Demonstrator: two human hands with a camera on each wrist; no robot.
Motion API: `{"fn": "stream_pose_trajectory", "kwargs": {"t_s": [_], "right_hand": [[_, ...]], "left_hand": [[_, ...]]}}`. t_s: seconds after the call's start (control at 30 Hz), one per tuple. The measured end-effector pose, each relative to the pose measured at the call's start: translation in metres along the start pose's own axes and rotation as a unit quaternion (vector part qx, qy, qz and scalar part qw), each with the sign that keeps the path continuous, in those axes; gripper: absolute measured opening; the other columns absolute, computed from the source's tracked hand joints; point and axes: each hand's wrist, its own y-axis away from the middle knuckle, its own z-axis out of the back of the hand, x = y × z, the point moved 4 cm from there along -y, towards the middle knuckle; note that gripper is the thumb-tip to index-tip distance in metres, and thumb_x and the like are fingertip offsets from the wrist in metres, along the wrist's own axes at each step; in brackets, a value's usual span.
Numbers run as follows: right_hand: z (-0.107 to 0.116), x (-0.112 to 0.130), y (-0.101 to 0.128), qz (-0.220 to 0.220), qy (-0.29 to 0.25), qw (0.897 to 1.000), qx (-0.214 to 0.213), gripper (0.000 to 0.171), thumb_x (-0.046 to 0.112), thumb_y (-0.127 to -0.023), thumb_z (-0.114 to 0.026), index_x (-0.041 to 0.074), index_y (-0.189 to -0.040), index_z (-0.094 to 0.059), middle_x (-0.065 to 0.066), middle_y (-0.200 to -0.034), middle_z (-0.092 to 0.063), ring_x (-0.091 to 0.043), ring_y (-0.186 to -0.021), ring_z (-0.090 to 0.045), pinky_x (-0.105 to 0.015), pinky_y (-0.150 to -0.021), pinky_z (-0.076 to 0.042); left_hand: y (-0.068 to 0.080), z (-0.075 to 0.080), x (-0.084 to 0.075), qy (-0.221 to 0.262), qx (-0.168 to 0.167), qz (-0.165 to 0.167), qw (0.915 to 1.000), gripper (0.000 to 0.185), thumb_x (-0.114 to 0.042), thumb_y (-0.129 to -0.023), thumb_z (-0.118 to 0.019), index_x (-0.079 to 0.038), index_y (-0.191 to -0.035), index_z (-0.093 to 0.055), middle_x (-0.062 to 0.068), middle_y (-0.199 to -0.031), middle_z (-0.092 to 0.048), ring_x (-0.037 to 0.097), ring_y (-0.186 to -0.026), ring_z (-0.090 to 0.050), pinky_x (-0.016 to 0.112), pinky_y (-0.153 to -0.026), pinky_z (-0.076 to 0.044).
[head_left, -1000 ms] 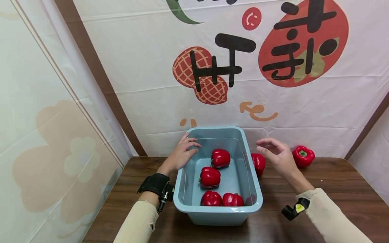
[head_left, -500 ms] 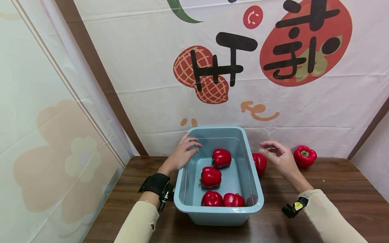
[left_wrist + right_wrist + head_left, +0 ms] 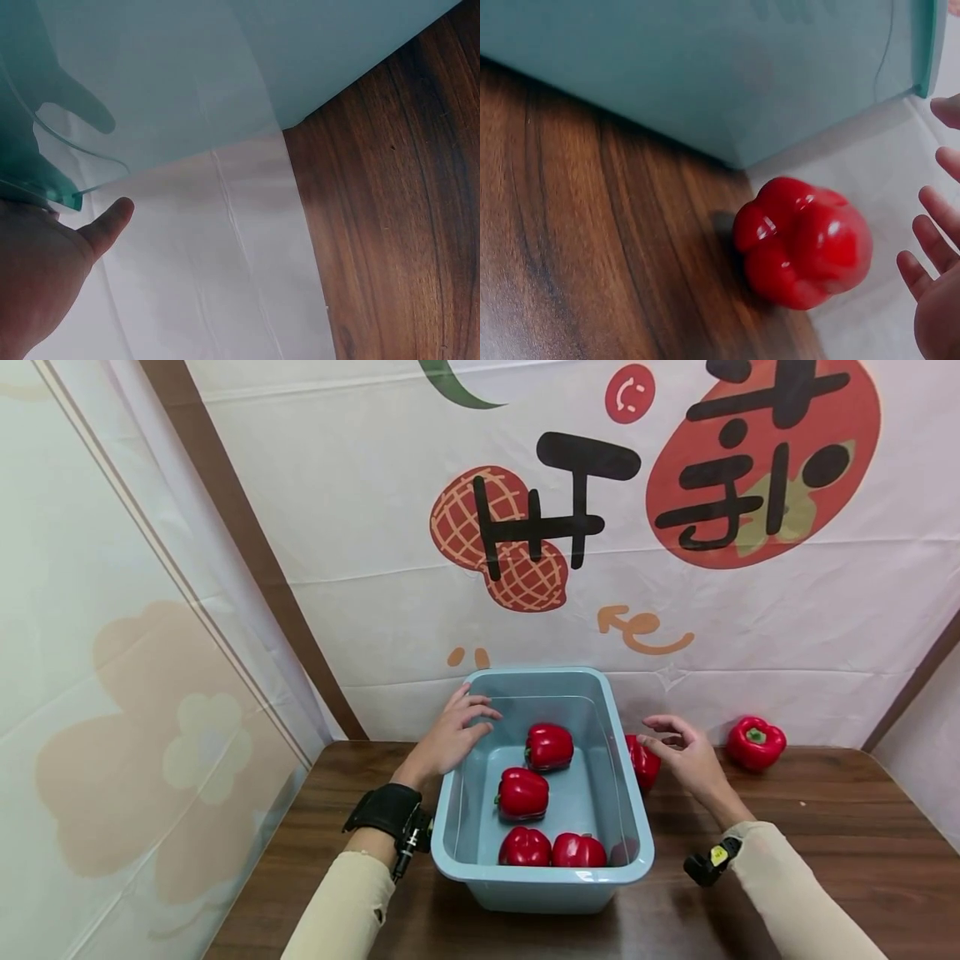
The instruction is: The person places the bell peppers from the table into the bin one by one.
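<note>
My left hand (image 3: 448, 737) rests on the left rim of a light blue plastic bin (image 3: 542, 898); its fingers are relaxed, most reaching over the inside. One finger stays outside below the rim in the left wrist view. My right hand (image 3: 692, 758) hovers just right of the bin with loosely bent, spread fingers and nothing in them. Beside it, against the bin's right side, a red bell pepper (image 3: 802, 244) sits on the table, partly hidden by the bin and fingertips in the head view. Inside the bin lie several red bell peppers (image 3: 522, 793).
Another red bell pepper (image 3: 756, 743) stands at the table's back edge, right of my right hand. The brown wood-grain table (image 3: 817, 843) ends at a printed white cloth backdrop (image 3: 360, 568) right behind the bin.
My right hand has lowered slightly and come closer over the pepper beside the bin. My left hand keeps its place on the rim. The head view has tilted a little.
</note>
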Motion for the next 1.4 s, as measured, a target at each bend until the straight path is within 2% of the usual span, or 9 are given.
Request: {"fn": "stream_pose_trajectory", "kwargs": {"t_s": [0.27, 0.5, 0.6, 0.77, 0.97, 1.1, 1.23, 1.3, 1.4], "right_hand": [[-0.01, -0.012, -0.006, -0.026, 0.008, 1.0, 0.008, 0.046, 0.031, -0.096, -0.066, 0.003, -0.131, -0.058, -0.02, -0.133, -0.055, -0.039, -0.119, -0.051, -0.05, -0.098, -0.045], [-0.014, -0.022, -0.007, -0.07, -0.016, 0.997, 0.015, 0.052, 0.035, -0.094, -0.067, 0.006, -0.135, -0.055, -0.022, -0.141, -0.047, -0.042, -0.127, -0.045, -0.062, -0.103, -0.04], [-0.016, -0.019, -0.005, -0.073, -0.02, 0.997, 0.022, 0.052, 0.03, -0.095, -0.066, 0.003, -0.138, -0.052, -0.025, -0.143, -0.044, -0.046, -0.129, -0.042, -0.066, -0.103, -0.038], [-0.018, -0.024, -0.007, -0.059, -0.018, 0.998, 0.019, 0.049, 0.023, -0.096, -0.064, 0.001, -0.139, -0.052, -0.026, -0.143, -0.046, -0.046, -0.129, -0.043, -0.065, -0.103, -0.038], [-0.02, -0.036, -0.01, -0.064, -0.016, 0.998, 0.017, 0.05, 0.025, -0.096, -0.064, 0.005, -0.14, -0.052, -0.025, -0.142, -0.048, -0.043, -0.126, -0.046, -0.063, -0.099, -0.044], [-0.025, -0.042, -0.013, -0.06, -0.009, 0.998, 0.007, 0.05, 0.025, -0.095, -0.066, 0.005, -0.139, -0.053, -0.023, -0.138, -0.052, -0.037, -0.121, -0.05, -0.049, -0.095, -0.049], [-0.031, -0.048, -0.015, -0.047, 0.004, 0.999, -0.005, 0.052, 0.02, -0.094, -0.067, 0.004, -0.14, -0.051, -0.024, -0.136, -0.053, -0.034, -0.117, -0.052, -0.034, -0.091, -0.048], [-0.034, -0.051, -0.015, -0.045, 0.007, 0.999, -0.008, 0.055, 0.018, -0.094, -0.067, 0.004, -0.143, -0.047, -0.024, -0.139, -0.052, -0.035, -0.118, -0.052, -0.036, -0.092, -0.048], [-0.038, -0.054, -0.015, -0.049, 0.005, 0.999, -0.007, 0.063, 0.017, -0.093, -0.067, 0.006, -0.149, -0.04, -0.026, -0.144, -0.047, -0.04, -0.121, -0.05, -0.048, -0.096, -0.048]], "left_hand": [[-0.001, 0.001, -0.001, -0.004, -0.003, 0.007, 1.0, 0.028, -0.018, -0.1, -0.051, -0.013, -0.118, -0.071, 0.009, -0.147, -0.048, 0.026, -0.152, -0.006, 0.064, -0.118, -0.013], [-0.001, 0.001, 0.0, -0.006, -0.003, 0.007, 1.0, 0.027, -0.018, -0.1, -0.051, -0.014, -0.118, -0.071, 0.007, -0.147, -0.048, 0.025, -0.152, -0.006, 0.063, -0.118, -0.015], [0.0, 0.0, 0.0, -0.006, -0.003, 0.01, 0.9999, 0.027, -0.019, -0.101, -0.051, -0.014, -0.118, -0.071, 0.006, -0.146, -0.048, 0.024, -0.152, -0.006, 0.062, -0.118, -0.015], [0.0, -0.001, 0.0, -0.005, -0.006, 0.012, 0.9999, 0.027, -0.019, -0.101, -0.051, -0.014, -0.118, -0.071, 0.005, -0.146, -0.048, 0.023, -0.152, -0.007, 0.061, -0.118, -0.016], [-0.001, -0.002, -0.002, -0.003, -0.006, 0.011, 0.9999, 0.027, -0.019, -0.101, -0.051, -0.015, -0.118, -0.071, 0.005, -0.146, -0.048, 0.022, -0.152, -0.007, 0.061, -0.118, -0.016], [-0.001, -0.002, -0.002, -0.003, -0.006, 0.011, 0.9999, 0.027, -0.019, -0.101, -0.051, -0.015, -0.117, -0.071, 0.004, -0.146, -0.048, 0.022, -0.152, -0.007, 0.061, -0.118, -0.015], [0.0, -0.001, -0.001, -0.005, -0.007, 0.014, 0.9999, 0.027, -0.019, -0.101, -0.051, -0.015, -0.117, -0.071, 0.004, -0.146, -0.048, 0.022, -0.152, -0.007, 0.061, -0.118, -0.016], [0.0, -0.001, -0.001, -0.004, -0.007, 0.013, 0.9999, 0.027, -0.019, -0.101, -0.051, -0.015, -0.117, -0.071, 0.005, -0.146, -0.048, 0.024, -0.152, -0.007, 0.062, -0.118, -0.016], [0.0, 0.0, -0.001, -0.003, -0.006, 0.015, 0.9999, 0.027, -0.019, -0.101, -0.051, -0.015, -0.117, -0.071, 0.005, -0.147, -0.048, 0.023, -0.152, -0.006, 0.061, -0.118, -0.015]]}}
